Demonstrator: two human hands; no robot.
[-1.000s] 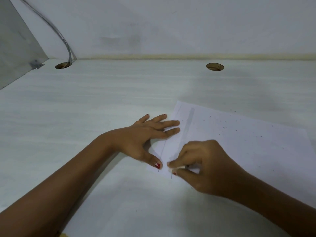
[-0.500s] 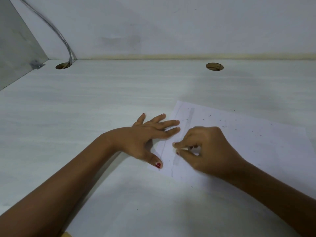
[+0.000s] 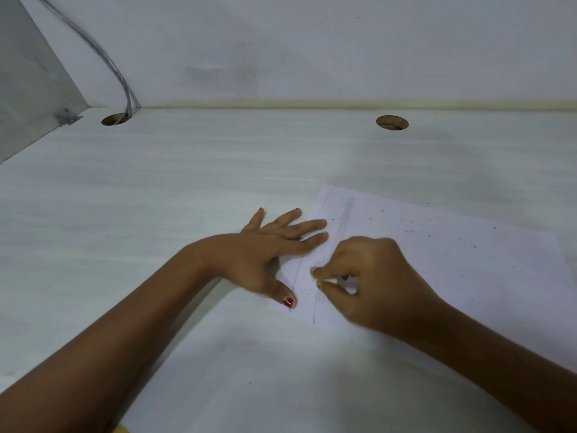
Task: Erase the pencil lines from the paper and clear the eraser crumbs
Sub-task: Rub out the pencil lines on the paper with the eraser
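Erasing step in hand, with the right hand point(image 3: 374, 285) in a narrow grip on a white eraser point(image 3: 328, 280), pressed to the paper point(image 3: 462, 270) near its left edge on the tabletop point(image 3: 175, 189), and the left hand point(image 3: 265, 254) flat, fingers spread, pinning that edge. Next, likely: rub along the pencil line point(image 3: 314, 312) beside the eraser, then sweep off the crumbs point(image 3: 406, 231).

Got the paper point(image 3: 452, 260) on the table point(image 3: 156, 198), right of centre. Left hand point(image 3: 265, 254) flat over its left edge, right hand point(image 3: 368, 276) just beside it, pinching an eraser point(image 3: 327, 280). Eraser crumbs point(image 3: 382, 211) scattered behind and right. Two cable holes point(image 3: 392, 122) along the back, cable point(image 3: 103, 54) in the left one.
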